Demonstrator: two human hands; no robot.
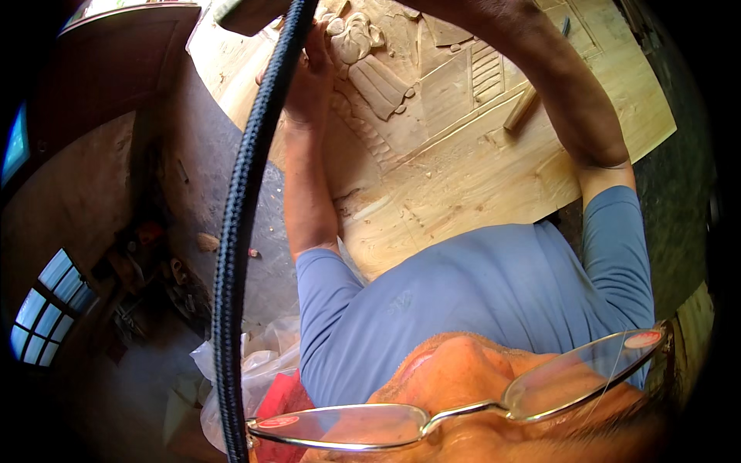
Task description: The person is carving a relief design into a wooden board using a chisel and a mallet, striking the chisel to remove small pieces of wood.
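My left hand (307, 92) is over the left part of a pale carved wood panel (432, 208), beside a relief figure in a long robe (378, 85). A black braided cable (245, 185) crosses in front of this hand and hides part of its fingers, so I cannot see whether they grip anything. My right forearm (567, 92) arches over the panel from the right. The right hand lies beyond the top edge of the picture. A wooden stick or tool handle (522, 108) rests on the panel inside the bend of my right arm.
A slim dark object (566, 27) lies at the panel's far right. Wood crumbs are scattered over its surface. A dark object with a pale end (251, 14) juts in at the top left. Clear plastic (270, 347) sits low on the left, near dim clutter (147, 270).
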